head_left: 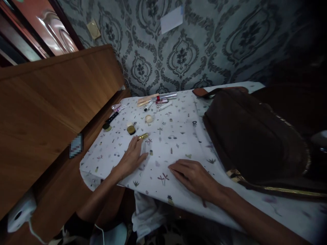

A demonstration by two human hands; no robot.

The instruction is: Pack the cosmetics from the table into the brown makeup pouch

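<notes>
one gold tube [143, 136] at left hand [130, 158]; one bag [250, 136] near right hand [195, 177]

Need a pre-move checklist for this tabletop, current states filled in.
1. Both hands visible: ok, left hand and right hand are both in view.
2. Left hand at the gold tube: ok, fingertips are at its near end.
3. Firm grip on the tube: cannot tell, fingers cover that end.
4. Right hand unloaded: ok, nothing visible in it.
5. Right hand apart from the brown bag: ok, patterned cloth shows between them.
6. Tube well away from other items: not ok, a small round container sits close by.
</notes>
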